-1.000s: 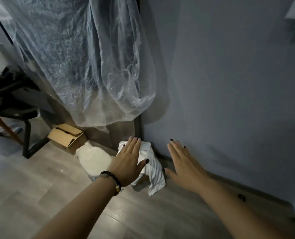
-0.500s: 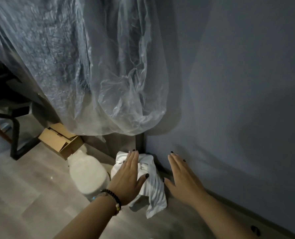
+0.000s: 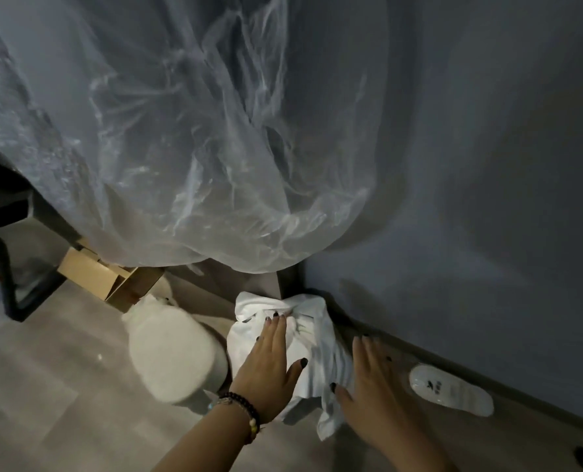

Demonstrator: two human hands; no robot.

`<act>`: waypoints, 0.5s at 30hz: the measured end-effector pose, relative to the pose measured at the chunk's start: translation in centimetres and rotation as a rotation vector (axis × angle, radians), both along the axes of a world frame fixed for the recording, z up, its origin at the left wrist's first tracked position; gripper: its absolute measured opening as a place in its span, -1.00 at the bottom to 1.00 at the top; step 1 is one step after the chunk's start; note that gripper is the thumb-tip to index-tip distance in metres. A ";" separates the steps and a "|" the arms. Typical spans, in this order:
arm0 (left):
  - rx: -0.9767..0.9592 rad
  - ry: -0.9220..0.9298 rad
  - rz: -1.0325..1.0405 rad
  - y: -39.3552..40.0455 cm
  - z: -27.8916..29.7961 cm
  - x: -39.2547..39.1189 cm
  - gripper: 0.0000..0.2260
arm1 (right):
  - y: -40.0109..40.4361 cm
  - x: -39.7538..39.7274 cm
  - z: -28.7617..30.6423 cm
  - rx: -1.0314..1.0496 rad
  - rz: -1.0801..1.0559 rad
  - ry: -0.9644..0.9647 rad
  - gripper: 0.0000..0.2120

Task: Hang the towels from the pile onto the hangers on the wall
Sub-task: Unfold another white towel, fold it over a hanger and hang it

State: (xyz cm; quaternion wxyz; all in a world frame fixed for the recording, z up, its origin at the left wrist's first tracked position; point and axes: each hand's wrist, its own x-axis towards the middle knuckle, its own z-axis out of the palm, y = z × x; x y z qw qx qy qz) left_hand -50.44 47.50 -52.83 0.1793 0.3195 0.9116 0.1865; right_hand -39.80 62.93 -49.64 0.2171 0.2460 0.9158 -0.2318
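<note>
Both hands reach down toward a white towel pile [image 3: 312, 338] on the floor [image 3: 55, 386], bunched in the corner where the grey wall [image 3: 487, 165] meets a darker panel. Left hand [image 3: 269, 367] lies flat on top of the pile, fingers straight and together, thumb spread to the right, nothing gripped; dark nail polish, beaded bracelets [image 3: 240, 408] on the wrist. Right hand [image 3: 371, 383] sits at the right edge of the pile, fingers straight and pointing to the wall, thumb touching the cloth's lower right fold; palm open, no grip. A loose towel corner hangs down between the two wrists.

Just left of the pile stands a white rounded jug-like container [image 3: 178, 352], blurred, touching or nearly touching the cloth, cannot tell which. Behind it a cardboard box [image 3: 103, 279] lies against the panel base. Big clear plastic sheet [image 3: 181, 131] hangs over the upper left, its lower edge above the pile. White flat insole-shaped thing [image 3: 450, 390] lies on the floor by the wall's baseboard, right of the right hand. Dark frame leg [image 3: 7, 284] at the left edge.
</note>
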 end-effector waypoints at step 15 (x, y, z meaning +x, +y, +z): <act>0.214 -0.125 0.445 0.8 -32.0 -10.7 -0.33 | -2.6 -8.9 -32.7 -0.134 -0.165 0.121 -0.19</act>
